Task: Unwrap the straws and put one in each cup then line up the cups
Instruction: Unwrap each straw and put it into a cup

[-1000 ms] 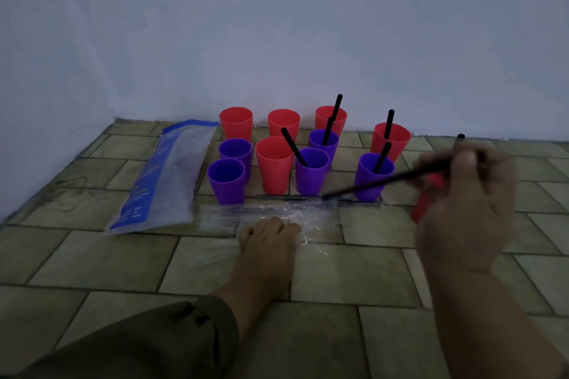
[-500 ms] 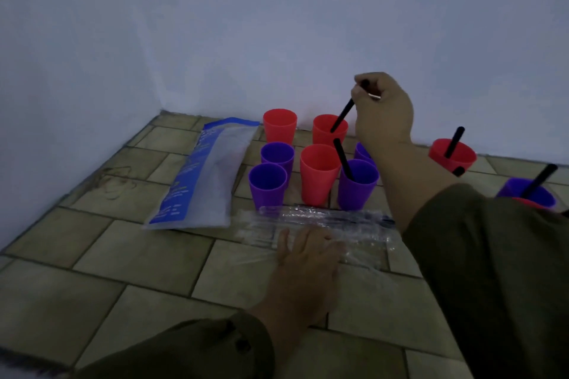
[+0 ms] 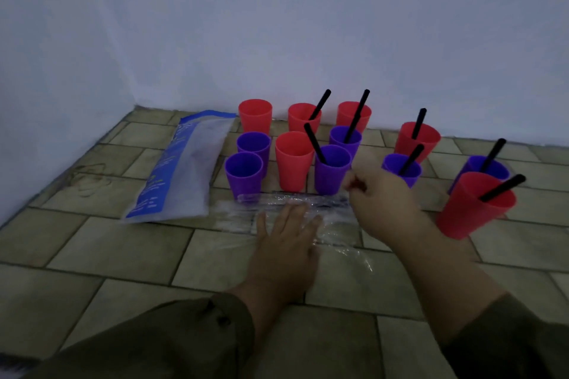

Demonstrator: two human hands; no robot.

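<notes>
Fingers of left hand straight, pressing the straw pack flat, just before the cups. Right hand curled at its right end; pinch on a straw unclear. Inside, straws likely light, stiff, slick: take one by its end

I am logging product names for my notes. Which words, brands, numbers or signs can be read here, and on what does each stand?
No text can be quoted.
Flat blue and white plastic bag: pale print on the blue strip, too blurred to read.
Red plastic cups, purple plastic cups: no marks visible.
Clear crinkled plastic straw wrapper: no print visible.
</notes>
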